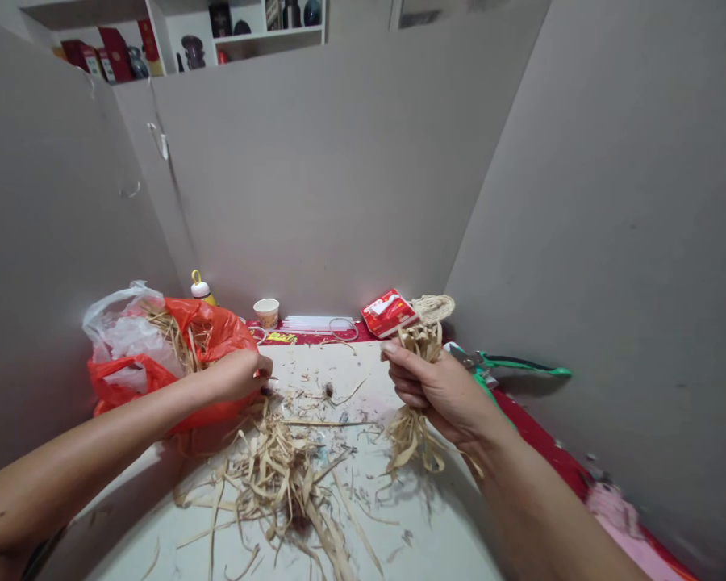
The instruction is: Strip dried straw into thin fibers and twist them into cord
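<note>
In my right hand (427, 387) is a bundle of dried straw strips (417, 440), gripped around its middle, with looped ends above my fist and loose ends hanging below. My left hand (242, 375) is beside the red plastic bag (218, 327), its fingers curled together; what they hold, if anything, is hidden. Dry straw stalks (181, 335) stick up inside the bag, next to white plastic. Below and between my hands, a tangled heap of straw strips (284, 468) lies on the white tabletop (429, 532).
Green-handled pruning shears (520, 363) lie at the right edge. Along the back stand a paper cup (267, 313), a yellow-and-white bottle (201, 288), white sticks (315, 323), a red tissue pack (389, 313) and a woven straw piece (432, 309). Grey partitions (315, 177) enclose the table.
</note>
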The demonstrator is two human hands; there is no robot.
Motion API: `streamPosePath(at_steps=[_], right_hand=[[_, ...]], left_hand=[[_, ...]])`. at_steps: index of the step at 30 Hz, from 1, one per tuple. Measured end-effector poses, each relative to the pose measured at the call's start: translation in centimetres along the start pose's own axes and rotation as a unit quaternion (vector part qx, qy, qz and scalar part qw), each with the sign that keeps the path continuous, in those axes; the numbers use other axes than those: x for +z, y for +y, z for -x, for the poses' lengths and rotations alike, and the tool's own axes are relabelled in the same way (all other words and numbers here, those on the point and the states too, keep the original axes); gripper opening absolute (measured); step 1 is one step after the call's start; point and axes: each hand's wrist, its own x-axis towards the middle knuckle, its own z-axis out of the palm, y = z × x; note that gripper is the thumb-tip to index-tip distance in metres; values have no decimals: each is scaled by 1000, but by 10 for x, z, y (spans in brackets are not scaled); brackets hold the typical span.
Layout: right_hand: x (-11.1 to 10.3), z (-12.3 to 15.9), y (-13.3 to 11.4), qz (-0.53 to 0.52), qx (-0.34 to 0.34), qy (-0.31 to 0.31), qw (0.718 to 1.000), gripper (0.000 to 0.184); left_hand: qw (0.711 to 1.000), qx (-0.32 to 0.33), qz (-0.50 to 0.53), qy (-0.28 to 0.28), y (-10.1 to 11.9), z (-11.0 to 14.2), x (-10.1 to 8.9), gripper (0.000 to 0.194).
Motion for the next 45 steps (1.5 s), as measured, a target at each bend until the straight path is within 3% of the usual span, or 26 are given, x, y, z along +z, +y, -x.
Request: streamPosePath(at_steps=[3, 6, 8, 10, 14, 17, 20, 22, 24, 27, 29, 32, 34, 38, 40, 45], right_hand=[[1, -2, 5, -2, 8, -10, 1000, 45], [8, -2, 13, -15, 48, -50, 997, 45], [16, 1, 19, -30, 81, -86, 993, 47], [25, 5, 25, -60, 100, -119, 986, 47], [44, 17, 34, -139, 93, -108, 980, 43], [51, 20, 35, -158, 49, -36, 986, 42], [47, 15, 29, -165, -36, 31, 985, 39], [38, 12, 20, -181, -79, 79, 977, 37], [27, 11, 8, -194, -77, 106, 972, 39], [12, 11, -8, -195, -69, 81, 975, 37], [6, 13, -14, -168, -76, 88, 979, 38], [5, 16, -15, -115, -85, 105, 984, 31], [9, 16, -10, -82, -91, 115, 986, 33], [16, 13, 2, -48, -55, 109, 991, 47], [19, 12, 7, -38, -40, 94, 994, 50], [24, 11, 16, -17, 9, 38, 999, 54]], left_hand=[[986, 14, 165, 33, 20, 0, -16, 16], [948, 81, 255, 170, 50, 6, -22, 16], [927, 154, 218, 262, 69, 12, -16, 11], [903, 247, 151, 317, 84, 17, -4, 8], [851, 417, 46, 318, 101, 19, 21, 23], [834, 456, -8, 311, 104, 17, 34, 26], [856, 431, -43, 282, 97, 20, 40, 28], [880, 411, -48, 232, 87, 27, 39, 27], [915, 358, -42, 179, 74, 38, 30, 25], [981, 171, -21, 90, 51, 58, 7, 22], [999, 35, -17, 3, 37, 71, -10, 18], [988, -108, -38, -102, 21, 86, -19, 23], [981, -145, -34, -123, 15, 92, -12, 25], [989, -124, 19, -82, 10, 93, 13, 12], [989, -121, 55, -66, 12, 91, 17, 15], [949, -132, 273, -90, 27, 78, -4, 21]])
